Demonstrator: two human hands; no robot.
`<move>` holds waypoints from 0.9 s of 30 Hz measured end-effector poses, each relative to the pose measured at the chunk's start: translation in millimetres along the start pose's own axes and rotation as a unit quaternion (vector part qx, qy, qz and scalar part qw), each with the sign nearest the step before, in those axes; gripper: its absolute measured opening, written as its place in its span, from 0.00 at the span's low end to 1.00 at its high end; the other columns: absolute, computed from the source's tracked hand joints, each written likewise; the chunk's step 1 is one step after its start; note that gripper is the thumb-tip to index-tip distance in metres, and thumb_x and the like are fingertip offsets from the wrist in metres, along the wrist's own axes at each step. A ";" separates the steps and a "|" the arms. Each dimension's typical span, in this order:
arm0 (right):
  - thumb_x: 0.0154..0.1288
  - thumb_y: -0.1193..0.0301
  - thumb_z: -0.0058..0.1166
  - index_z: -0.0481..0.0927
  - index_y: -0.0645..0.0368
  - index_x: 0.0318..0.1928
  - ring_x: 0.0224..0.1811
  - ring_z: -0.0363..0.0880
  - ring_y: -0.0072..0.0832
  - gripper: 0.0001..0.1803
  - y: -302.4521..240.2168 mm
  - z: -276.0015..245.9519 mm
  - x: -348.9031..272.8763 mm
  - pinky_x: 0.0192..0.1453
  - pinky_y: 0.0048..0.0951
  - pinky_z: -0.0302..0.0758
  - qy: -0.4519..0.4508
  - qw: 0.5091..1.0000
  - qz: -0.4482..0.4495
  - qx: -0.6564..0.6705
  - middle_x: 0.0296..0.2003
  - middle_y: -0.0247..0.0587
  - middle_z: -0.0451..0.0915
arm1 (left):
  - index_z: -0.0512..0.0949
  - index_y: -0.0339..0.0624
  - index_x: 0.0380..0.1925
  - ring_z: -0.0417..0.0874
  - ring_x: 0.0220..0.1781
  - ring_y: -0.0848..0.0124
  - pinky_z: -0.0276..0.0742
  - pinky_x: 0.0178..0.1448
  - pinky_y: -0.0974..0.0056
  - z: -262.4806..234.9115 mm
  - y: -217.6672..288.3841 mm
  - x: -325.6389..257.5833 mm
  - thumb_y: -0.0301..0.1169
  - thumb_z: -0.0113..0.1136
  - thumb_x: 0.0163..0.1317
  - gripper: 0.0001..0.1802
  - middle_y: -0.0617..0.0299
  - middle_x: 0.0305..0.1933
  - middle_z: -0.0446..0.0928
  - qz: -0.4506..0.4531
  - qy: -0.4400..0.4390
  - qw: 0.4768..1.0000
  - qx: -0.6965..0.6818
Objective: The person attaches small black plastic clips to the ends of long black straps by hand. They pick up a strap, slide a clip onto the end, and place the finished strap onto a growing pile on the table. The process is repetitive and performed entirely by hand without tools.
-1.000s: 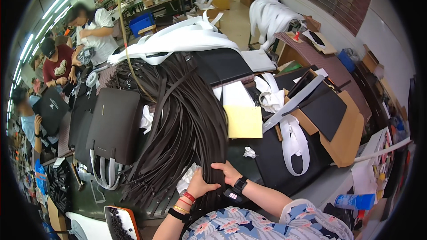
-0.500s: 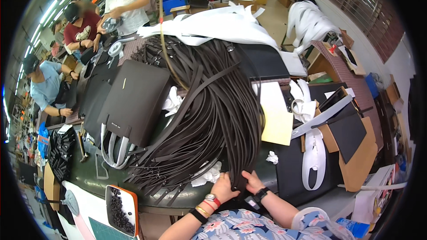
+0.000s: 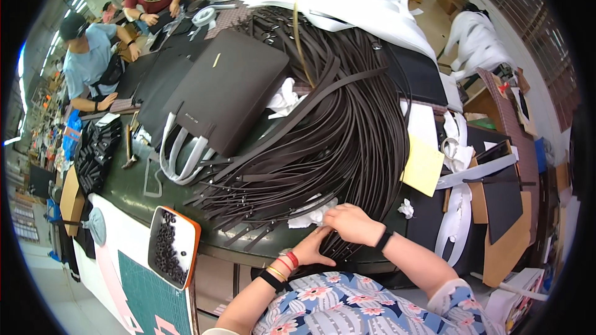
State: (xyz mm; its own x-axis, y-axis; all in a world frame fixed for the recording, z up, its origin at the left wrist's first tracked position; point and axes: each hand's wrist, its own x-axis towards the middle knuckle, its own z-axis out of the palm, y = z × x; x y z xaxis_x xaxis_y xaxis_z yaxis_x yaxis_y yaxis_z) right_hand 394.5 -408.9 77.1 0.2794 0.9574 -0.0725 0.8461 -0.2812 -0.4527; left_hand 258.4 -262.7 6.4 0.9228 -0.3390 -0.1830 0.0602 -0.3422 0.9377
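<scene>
Across to the left hand (image 3: pixel 310 249), the right hand (image 3: pixel 357 224) has been moved, its fingers curled, their hold hidden. Left thumb and fingers are spread wide beside the dark straps (image 3: pixel 363 142), heaped over the green table (image 3: pixel 127 198). Strap ends are seemingly being handled; careful separating is called for. Beyond, a bag (image 3: pixel 226 87) is laid.

two wearer's hands (image 3: pixel 355 224), one strap heap (image 3: pixel 323 142), one handbag (image 3: pixel 226 87), one tray (image 3: pixel 195 245)
</scene>
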 end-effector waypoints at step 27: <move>0.57 0.54 0.60 0.72 0.55 0.25 0.24 0.77 0.38 0.19 -72.3 -9.9 77.8 0.29 0.36 0.72 0.080 0.985 -0.151 0.035 0.19 0.37 0.75 | 0.80 0.45 0.42 0.82 0.37 0.61 0.79 0.43 0.61 -113.7 -88.9 -334.8 0.22 0.64 0.47 0.18 0.55 0.41 0.77 -0.323 0.621 0.687 0.194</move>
State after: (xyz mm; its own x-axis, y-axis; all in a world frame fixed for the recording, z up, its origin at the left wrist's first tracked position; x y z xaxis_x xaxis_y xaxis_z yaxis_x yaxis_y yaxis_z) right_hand 359.5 -314.7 113.1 0.0930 0.9724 0.2140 0.8701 0.0251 -0.4922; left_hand -12.7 -19.1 17.8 0.3779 0.9210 0.0949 0.7266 -0.3586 0.5861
